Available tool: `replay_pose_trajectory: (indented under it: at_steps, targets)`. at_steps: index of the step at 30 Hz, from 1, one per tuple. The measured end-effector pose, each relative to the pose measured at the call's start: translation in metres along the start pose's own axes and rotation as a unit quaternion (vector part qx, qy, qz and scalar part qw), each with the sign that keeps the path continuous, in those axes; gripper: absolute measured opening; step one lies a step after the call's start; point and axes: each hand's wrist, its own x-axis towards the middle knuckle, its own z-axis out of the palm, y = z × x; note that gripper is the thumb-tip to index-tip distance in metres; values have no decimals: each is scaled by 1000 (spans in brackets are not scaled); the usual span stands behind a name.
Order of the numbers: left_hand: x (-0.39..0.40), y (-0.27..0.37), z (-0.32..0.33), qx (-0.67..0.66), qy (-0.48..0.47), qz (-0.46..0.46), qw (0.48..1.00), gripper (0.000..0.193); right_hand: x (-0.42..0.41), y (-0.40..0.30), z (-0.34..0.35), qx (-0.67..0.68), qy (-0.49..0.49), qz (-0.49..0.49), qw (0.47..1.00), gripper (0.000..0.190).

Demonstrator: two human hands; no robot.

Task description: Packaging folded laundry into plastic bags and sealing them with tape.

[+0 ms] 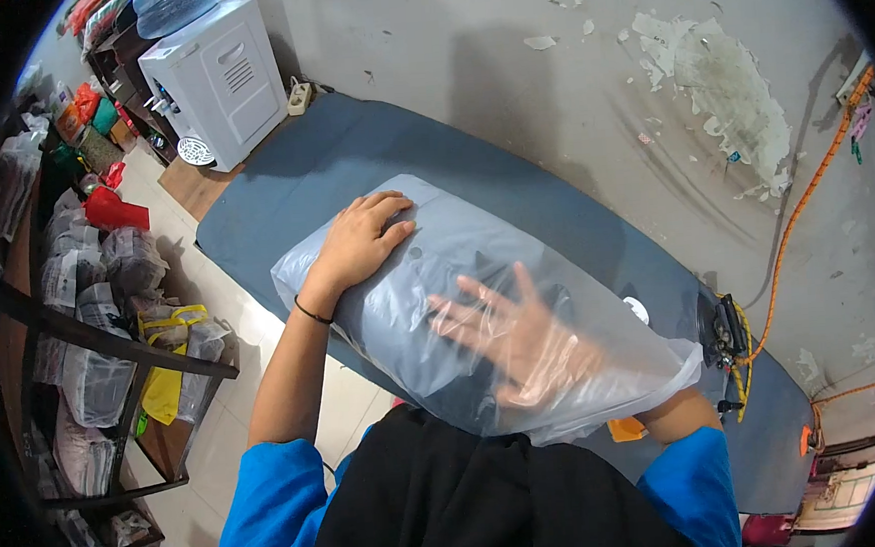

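Observation:
A clear plastic bag [606, 323] lies on the blue-grey cover of an ironing board [324, 141], its open end towards the right. Inside its left part are light, folded goods [435, 228], probably cloth. My left hand [366, 236] rests on top of the bag's left part, fingers slightly bent. My right hand [516, 336] is inside the bag, seen blurred through the film, with its fingers spread beside the folded goods. The bag's mouth lies around my right wrist.
An iron [723, 331] with an orange cord [802, 221] stands at the board's right. A white water dispenser [219, 84] stands beyond its left end. Bagged goods fill a dark metal rack [96, 343] at the left. A peeling wall runs along the far side.

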Motion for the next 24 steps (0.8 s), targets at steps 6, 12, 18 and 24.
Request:
replay_pose_trajectory:
  at_steps: [6, 12, 18, 24]
  targets:
    - [7, -2, -4, 21, -36, 12, 999, 33, -37, 4, -1, 118, 110, -17, 987, 71]
    - [85, 123, 9, -55, -117, 277, 952, 34, -159, -39, 100, 337, 443, 337, 759, 38]
    - [147, 246, 119, -205, -452, 205, 843, 66, -161, -133, 134, 434, 500, 432, 613, 52]
    - [137, 346, 196, 184, -637, 212, 718, 83, -136, -180, 169, 535, 372, 726, 219, 71]
